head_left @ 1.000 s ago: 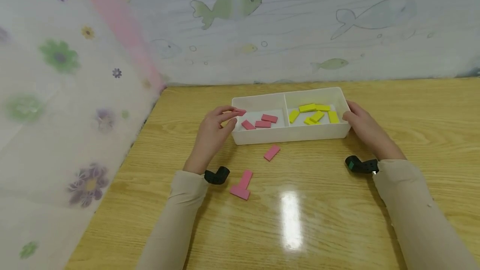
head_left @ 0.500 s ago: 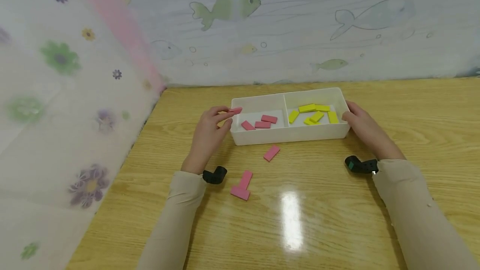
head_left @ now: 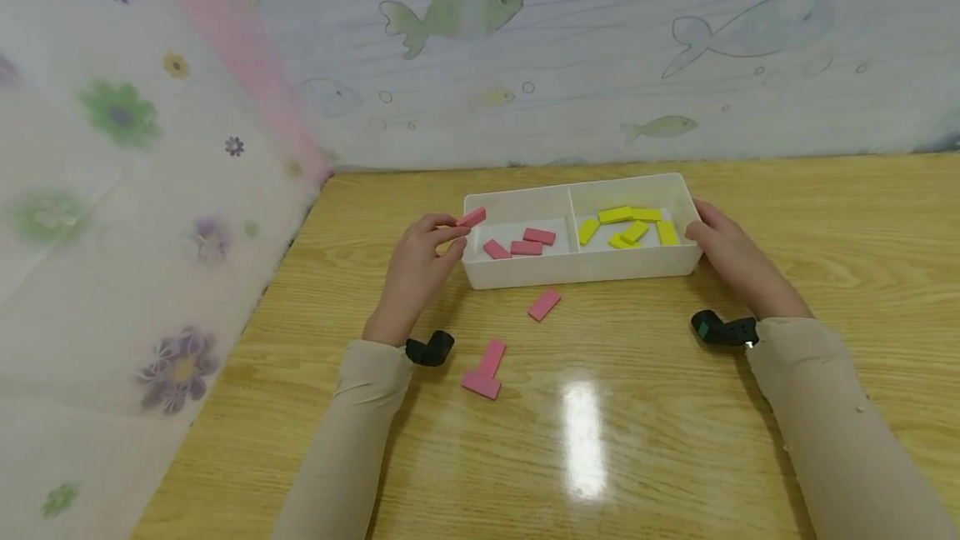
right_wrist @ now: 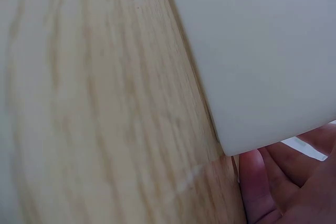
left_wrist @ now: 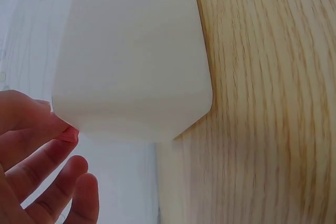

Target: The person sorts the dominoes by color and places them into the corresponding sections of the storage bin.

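1. Pink block (head_left: 472,217) in the fingertips of the left hand (head_left: 422,261): we see it pinched at one end, tilted up at the left end of the white box (head_left: 577,270) (we cannot tell whether it touches the rim).
2. We find the right hand (head_left: 738,261) gripping the box's right end, its thumb at the near corner and its fingers round the end wall.
3. Across the box runs a divider (head_left: 572,220); in the left compartment we count three loose pink blocks (head_left: 527,248), lying flat near one another.
4. Yellow blocks (head_left: 616,214) fill out the right compartment's floor, some overlapping.
5. On the wooden table (head_left: 660,423), in front of the box, we see a single pink tile (head_left: 544,305) and, nearer to us, two touching pink tiles (head_left: 481,385).
6. Both arms wear beige sleeves (head_left: 333,440) (each with a black camera (head_left: 431,348) at the wrist).
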Available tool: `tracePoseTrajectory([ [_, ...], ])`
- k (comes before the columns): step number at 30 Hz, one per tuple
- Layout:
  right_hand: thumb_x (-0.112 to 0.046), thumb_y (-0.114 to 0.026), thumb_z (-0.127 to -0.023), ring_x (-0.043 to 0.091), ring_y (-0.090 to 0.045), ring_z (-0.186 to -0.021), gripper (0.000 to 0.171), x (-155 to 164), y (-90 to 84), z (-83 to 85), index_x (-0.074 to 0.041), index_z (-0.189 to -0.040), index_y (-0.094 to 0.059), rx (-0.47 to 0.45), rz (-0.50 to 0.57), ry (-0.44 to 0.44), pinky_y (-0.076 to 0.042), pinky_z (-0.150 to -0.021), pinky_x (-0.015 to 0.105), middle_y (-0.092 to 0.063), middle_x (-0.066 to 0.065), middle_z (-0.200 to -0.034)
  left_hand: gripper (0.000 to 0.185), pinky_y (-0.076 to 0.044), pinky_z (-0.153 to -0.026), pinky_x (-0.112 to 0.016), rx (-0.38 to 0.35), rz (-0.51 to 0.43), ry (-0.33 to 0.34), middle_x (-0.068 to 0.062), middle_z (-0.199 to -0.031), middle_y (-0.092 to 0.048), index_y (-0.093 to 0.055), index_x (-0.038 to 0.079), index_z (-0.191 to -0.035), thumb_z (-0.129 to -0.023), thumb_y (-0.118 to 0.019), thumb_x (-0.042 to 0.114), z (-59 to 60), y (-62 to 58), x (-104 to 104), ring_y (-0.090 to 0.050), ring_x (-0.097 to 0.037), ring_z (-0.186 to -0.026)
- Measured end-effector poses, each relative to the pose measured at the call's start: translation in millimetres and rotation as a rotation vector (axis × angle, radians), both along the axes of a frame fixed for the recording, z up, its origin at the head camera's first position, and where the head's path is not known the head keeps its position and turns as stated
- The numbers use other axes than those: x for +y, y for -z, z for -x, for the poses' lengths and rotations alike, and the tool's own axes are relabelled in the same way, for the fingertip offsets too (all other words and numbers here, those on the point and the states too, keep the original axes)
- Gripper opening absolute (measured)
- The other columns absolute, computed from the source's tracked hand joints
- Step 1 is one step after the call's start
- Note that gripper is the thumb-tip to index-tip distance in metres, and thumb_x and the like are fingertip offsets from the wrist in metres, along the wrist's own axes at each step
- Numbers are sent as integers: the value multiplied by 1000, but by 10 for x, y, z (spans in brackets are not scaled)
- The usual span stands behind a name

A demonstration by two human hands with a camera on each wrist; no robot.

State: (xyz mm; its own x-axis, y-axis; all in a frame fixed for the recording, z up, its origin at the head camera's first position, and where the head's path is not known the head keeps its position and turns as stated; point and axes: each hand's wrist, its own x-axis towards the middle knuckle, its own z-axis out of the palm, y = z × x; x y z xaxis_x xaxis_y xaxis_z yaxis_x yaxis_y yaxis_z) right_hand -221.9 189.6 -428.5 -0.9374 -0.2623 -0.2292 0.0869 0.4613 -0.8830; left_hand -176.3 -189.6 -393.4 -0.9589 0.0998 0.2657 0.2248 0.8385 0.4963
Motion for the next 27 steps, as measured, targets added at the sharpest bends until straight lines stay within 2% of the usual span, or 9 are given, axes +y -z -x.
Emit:
tracePoseTrajectory([
  [9,-33,-26,-93,25,-1,-133,59,21,15,0,-22,-145,-1,-3,4,-11,-7,-102,54,-3,3,-149,27,-46,-77,-31,-44,-61,21,0,-118,-51,-64,13,-111,-89,-54,25,18,53,5,-48,-16,-104],
  [15,-33,-26,-93,25,-1,-133,59,25,5,-7,-22,-145,-1,-6,2,-2,-7,-102,55,-3,3,-149,29,-46,-76,-30,-26,-86,29,1,-121,-49,-61,16,-116,-90,-54,24,41,89,40,-46,-16,-106],
  [21,-33,-27,-93,25,-2,-133,58,13,-2,-11,-22,-145,-2,-3,6,-8,-7,-102,55,-3,2,-149,28,-45,-77,-31,19,-53,71,-2,-120,-50,-62,11,-115,-88,-57,18,49,103,67,-40,-21,-109],
  [27,-33,-27,-93,26,-1,-133,59,36,2,-19,-22,-145,-2,-6,0,6,-7,-102,55,-4,3,-149,28,-43,-81,-33,-30,-22,116,-3,-120,-50,-61,11,-115,-89,-55,19,58,112,112,-41,-21,-109],
])
